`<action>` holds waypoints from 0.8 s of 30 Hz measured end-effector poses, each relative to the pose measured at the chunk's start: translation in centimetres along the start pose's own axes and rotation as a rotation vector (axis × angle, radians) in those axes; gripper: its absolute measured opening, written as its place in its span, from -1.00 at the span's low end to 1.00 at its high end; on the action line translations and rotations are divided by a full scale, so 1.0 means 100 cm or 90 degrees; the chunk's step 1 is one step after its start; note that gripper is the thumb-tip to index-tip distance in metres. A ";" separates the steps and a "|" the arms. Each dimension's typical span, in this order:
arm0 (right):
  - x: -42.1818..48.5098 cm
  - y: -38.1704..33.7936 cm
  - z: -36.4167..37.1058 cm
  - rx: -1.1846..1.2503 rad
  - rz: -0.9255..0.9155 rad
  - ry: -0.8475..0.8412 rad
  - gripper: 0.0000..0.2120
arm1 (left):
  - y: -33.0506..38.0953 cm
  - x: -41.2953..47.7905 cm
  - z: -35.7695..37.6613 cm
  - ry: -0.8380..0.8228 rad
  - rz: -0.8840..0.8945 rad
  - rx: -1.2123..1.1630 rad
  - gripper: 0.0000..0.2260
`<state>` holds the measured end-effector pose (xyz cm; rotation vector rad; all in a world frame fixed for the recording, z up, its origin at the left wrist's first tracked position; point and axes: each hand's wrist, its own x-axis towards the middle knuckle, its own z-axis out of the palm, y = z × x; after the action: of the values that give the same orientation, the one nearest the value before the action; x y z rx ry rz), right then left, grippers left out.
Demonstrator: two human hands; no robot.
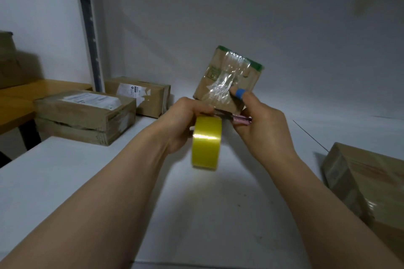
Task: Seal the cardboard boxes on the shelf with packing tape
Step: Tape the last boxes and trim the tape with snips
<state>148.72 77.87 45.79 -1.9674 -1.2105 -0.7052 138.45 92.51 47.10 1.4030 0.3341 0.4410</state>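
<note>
Head view — tape roll (206, 144), box (227, 76) in hands (181, 124) (264, 129)

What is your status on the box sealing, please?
Left hand grips yellow tape roll. Right hand holds pink cutter, finger on small taped box. Nothing blocking; other boxes lie aside.

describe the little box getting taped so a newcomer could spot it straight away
Look at the white shelf, then just beyond the left hand, which grips a yellow tape roll, and the right hand, which holds a pink-handled tool. The small cardboard box there is tilted. Unlike the flat labelled boxes at left, it bears crinkled clear tape and green trim.
</note>
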 end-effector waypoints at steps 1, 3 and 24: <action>0.001 0.000 0.002 -0.001 -0.002 0.000 -0.48 | -0.001 -0.001 0.002 0.001 0.004 0.033 -0.69; 0.003 -0.002 0.006 0.003 -0.010 0.000 -0.49 | -0.002 -0.001 0.005 -0.007 -0.008 0.072 -0.53; 0.003 -0.006 -0.025 0.277 0.204 -0.282 -0.79 | -0.016 0.005 -0.001 0.005 -0.008 -0.082 -0.70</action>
<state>148.10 76.24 47.70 -1.9212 -1.1331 0.1601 139.03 92.66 45.57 1.2732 0.3149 0.4495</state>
